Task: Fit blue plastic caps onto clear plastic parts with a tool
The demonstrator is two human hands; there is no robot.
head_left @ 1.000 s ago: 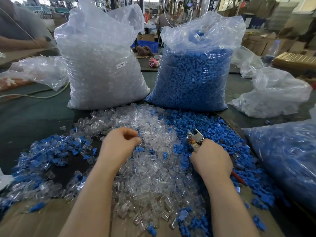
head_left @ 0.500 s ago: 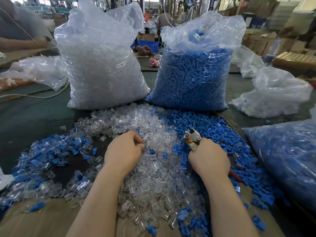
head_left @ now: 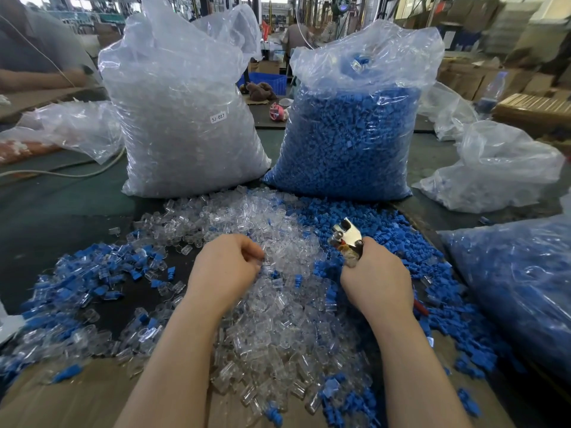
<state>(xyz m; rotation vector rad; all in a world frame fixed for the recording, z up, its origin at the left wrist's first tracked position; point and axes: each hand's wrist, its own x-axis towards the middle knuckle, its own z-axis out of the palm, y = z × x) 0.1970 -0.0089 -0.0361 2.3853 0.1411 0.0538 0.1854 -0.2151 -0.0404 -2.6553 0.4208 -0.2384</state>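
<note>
Here the right hand point(head_left: 375, 281) grips shiny metal pliers point(head_left: 347, 237) just right of the heap of clear parts point(head_left: 278, 304). The left hand point(head_left: 224, 268) curls over that heap; whether it holds anything is hidden. The pliers' handles are covered.

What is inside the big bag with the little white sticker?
The bag is packed with clear parts, seen through its plastic. Only those against the wall show; whatever lies deeper in the middle is hidden.

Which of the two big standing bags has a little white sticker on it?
The tall clear plastic bag of see-through parts on the left. It carries a small white label; the tall clear bag of blue caps beside it shows none.
</note>
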